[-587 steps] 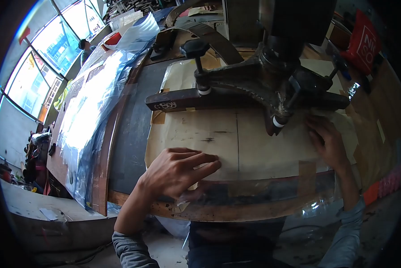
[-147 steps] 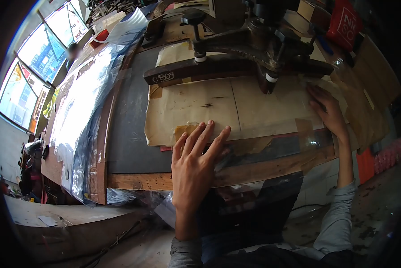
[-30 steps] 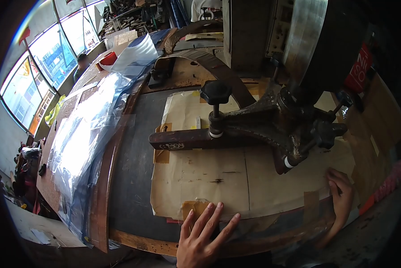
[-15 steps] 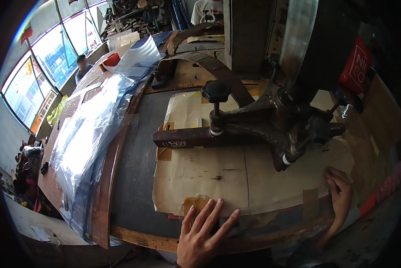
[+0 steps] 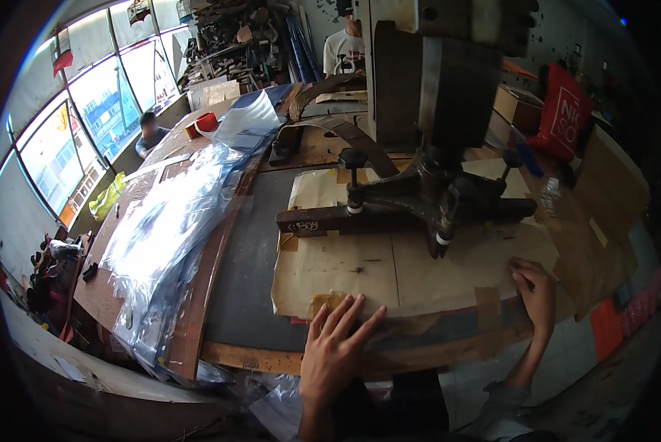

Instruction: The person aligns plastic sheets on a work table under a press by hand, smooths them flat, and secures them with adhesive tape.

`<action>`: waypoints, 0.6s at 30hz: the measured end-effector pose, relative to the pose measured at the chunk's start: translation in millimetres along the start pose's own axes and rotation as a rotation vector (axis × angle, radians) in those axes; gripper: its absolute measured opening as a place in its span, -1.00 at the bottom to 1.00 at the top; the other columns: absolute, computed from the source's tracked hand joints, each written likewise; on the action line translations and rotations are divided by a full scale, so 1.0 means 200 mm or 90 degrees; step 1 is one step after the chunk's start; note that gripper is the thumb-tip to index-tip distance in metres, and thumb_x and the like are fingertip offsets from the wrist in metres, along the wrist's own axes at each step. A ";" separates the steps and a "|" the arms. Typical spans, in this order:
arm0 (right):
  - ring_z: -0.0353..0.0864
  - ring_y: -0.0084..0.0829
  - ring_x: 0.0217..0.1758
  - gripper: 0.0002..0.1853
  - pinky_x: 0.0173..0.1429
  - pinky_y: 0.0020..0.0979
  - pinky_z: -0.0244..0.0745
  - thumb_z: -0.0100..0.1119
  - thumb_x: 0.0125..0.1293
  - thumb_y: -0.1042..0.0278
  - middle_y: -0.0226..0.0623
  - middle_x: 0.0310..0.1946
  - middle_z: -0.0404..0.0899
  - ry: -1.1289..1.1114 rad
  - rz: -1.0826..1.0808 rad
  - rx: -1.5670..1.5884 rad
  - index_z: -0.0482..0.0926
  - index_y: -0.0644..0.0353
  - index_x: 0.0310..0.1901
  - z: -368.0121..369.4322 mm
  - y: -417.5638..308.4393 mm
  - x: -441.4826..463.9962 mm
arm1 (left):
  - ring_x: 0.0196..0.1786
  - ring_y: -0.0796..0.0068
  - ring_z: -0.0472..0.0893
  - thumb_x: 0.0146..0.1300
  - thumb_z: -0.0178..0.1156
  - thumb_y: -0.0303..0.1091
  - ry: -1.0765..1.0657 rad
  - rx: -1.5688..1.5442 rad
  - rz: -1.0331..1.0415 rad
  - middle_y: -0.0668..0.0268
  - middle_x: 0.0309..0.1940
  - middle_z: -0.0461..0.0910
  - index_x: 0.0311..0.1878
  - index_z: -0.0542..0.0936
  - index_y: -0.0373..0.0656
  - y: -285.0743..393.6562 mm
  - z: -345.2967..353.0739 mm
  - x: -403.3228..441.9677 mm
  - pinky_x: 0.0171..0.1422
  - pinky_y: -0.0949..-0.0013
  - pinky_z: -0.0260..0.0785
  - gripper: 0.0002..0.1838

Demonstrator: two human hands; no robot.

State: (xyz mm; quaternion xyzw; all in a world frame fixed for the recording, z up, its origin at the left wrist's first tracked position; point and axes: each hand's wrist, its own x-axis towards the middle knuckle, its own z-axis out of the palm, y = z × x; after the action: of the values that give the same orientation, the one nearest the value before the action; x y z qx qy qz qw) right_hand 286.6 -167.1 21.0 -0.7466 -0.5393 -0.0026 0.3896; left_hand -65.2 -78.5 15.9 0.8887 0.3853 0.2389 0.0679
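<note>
My left hand lies open, fingers spread, on the near edge of a cream-coloured sheet. Its fingertips rest by a brown tape patch there. At the sheet's right side is my right hand, with fingers curled in and thumb close to them; whatever they may hold is hidden. The sheet carries a dark line, smudges and tape patches. Over it stands a dark metal press head with black knobs and a long bar across the sheet. A dark board lies underneath.
Clear plastic sheeting covers the left table. A red tape roll sits farther back. Brown cardboard and a red bag stand at right. One person is near the windows, another behind the press.
The view has tilted up and shifted, showing more of the room and the second person. Both hands stay at about the same places on the sheet.
</note>
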 end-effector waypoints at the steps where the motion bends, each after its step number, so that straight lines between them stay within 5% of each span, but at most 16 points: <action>1: 0.66 -0.25 0.01 -0.81 0.07 -0.37 0.52 0.19 0.29 0.51 -0.14 -0.04 0.68 0.001 -0.006 -0.004 0.66 0.34 -0.09 0.00 0.01 0.00 | 0.39 0.29 0.39 0.22 0.22 -0.22 0.015 -0.004 0.003 0.24 0.31 0.45 0.32 0.47 0.30 0.00 0.00 0.00 0.46 0.05 0.14 -0.46; 3: 0.67 -0.24 -0.01 -0.82 0.05 -0.36 0.52 0.20 0.29 0.50 -0.14 -0.04 0.68 0.006 -0.053 -0.017 0.67 0.34 -0.11 0.01 0.05 0.00 | 0.37 0.28 0.41 0.29 0.20 -0.14 0.039 -0.007 0.014 0.24 0.27 0.48 0.28 0.51 0.28 0.01 0.00 0.00 0.44 0.07 0.15 -0.54; 6: 0.67 -0.24 0.00 -0.82 0.04 -0.35 0.52 0.20 0.29 0.49 -0.15 -0.04 0.68 0.010 -0.066 -0.005 0.67 0.34 -0.12 0.00 0.06 0.00 | 0.40 0.26 0.38 0.01 0.36 -0.29 0.044 -0.021 0.014 0.28 0.30 0.46 0.27 0.53 0.22 0.00 0.02 -0.01 0.51 0.09 0.11 -0.35; 7: 0.67 -0.24 0.00 -0.82 0.03 -0.34 0.52 0.19 0.30 0.48 -0.15 -0.04 0.68 0.020 -0.091 0.006 0.67 0.33 -0.12 0.02 0.09 0.00 | 0.40 0.26 0.38 0.05 0.24 -0.48 0.049 -0.017 0.012 0.26 0.29 0.48 0.25 0.55 0.19 0.01 0.01 -0.01 0.51 0.10 0.11 -0.38; 10: 0.67 -0.24 -0.01 -0.82 0.02 -0.35 0.53 0.18 0.32 0.46 -0.16 -0.03 0.68 0.018 -0.114 -0.005 0.67 0.32 -0.12 0.02 0.10 0.00 | 0.39 0.27 0.39 0.02 0.12 -0.63 0.067 -0.022 0.020 0.25 0.28 0.49 0.24 0.57 0.18 0.01 0.01 -0.01 0.51 0.12 0.12 -0.34; 18: 0.68 -0.23 -0.07 -0.82 -0.07 -0.33 0.52 0.19 0.33 0.41 -0.18 -0.06 0.68 0.031 -0.110 0.043 0.68 0.31 -0.14 0.02 0.12 0.00 | 0.39 0.31 0.39 0.12 0.12 -0.50 0.058 -0.001 0.017 0.28 0.29 0.48 0.25 0.55 0.26 -0.02 0.04 -0.01 0.50 0.15 0.12 -0.40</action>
State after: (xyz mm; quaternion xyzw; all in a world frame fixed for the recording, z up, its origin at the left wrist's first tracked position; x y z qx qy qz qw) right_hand 304.0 -167.3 3.5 -0.6835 -0.5919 -0.0364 0.4256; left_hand -65.0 -77.6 6.5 0.8820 0.3755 0.2808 0.0479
